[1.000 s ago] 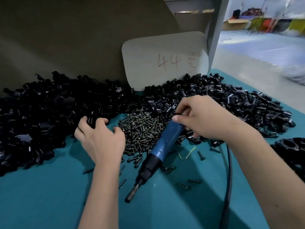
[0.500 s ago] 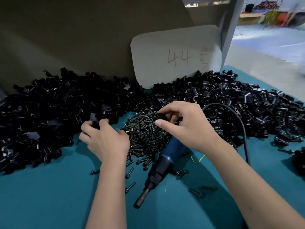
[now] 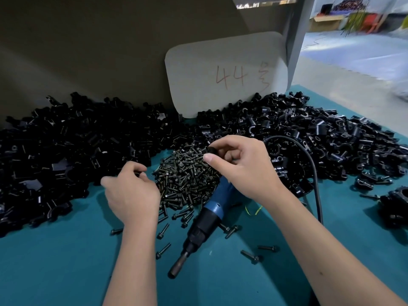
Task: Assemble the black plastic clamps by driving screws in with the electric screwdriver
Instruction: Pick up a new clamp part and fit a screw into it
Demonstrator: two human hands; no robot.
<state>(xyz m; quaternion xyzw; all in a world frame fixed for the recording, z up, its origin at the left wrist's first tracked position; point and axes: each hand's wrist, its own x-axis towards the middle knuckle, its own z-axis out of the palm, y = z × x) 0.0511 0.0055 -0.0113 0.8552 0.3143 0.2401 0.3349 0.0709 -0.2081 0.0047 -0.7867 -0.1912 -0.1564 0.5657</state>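
A blue and black electric screwdriver (image 3: 205,221) lies on the teal table, tip toward me, its upper body hidden under my right wrist. My right hand (image 3: 240,166) hovers over the heap of dark screws (image 3: 185,177) and pinches a small black clamp piece (image 3: 212,150) between thumb and forefinger. My left hand (image 3: 132,191) sits at the left edge of the screw heap with curled fingers that pinch a small dark part; what it is I cannot make out. Black plastic clamp parts lie in a left pile (image 3: 66,151) and a right pile (image 3: 320,142).
A pale card (image 3: 225,74) marked 44 leans on the brown back wall. The screwdriver's black cable (image 3: 313,173) loops over the right pile. Loose screws (image 3: 250,255) lie scattered on the teal mat (image 3: 55,272). Assembled clamps (image 3: 397,204) sit at the right edge.
My right hand let go of the screwdriver, moved left over the screws and picked up a black clamp piece. My left hand drew back from the left pile toward the screw heap.
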